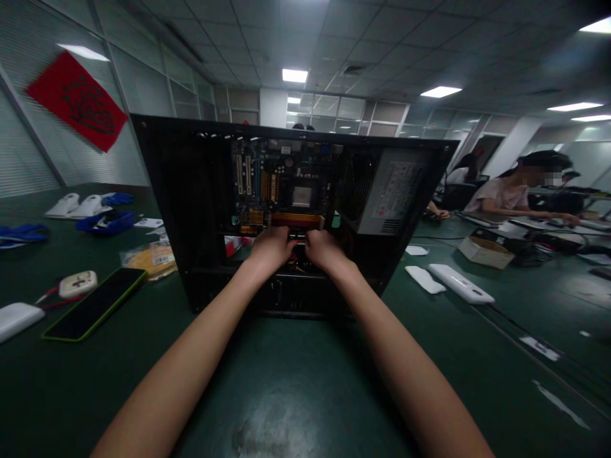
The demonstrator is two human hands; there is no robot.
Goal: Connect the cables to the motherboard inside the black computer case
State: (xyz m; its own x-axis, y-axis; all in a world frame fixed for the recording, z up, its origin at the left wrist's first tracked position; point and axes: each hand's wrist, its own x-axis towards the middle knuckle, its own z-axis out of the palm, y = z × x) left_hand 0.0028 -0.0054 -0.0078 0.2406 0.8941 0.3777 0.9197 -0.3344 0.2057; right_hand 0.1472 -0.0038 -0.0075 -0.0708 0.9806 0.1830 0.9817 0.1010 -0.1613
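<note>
A black computer case (pixel 176 210) stands open on the green table, its inside facing me. In it are a motherboard (pixel 286 166) with silver and yellow parts and, at the upper right, a silver power supply (pixel 394 191). My left hand (pixel 273 247) and my right hand (pixel 324 248) are side by side inside the case, at the lower edge of the board, below the red and yellow slots (pixel 298 219). Both hands have curled fingers. Whatever lies between the fingertips is too small and dark to make out.
On the left lie a phone (pixel 98 304), a white round device (pixel 77 284), a yellow packet (pixel 153 257) and a blue tray (pixel 105 221). To the right are a white bar (pixel 461 283), a cardboard box (pixel 485 251) and a seated person (pixel 501 191).
</note>
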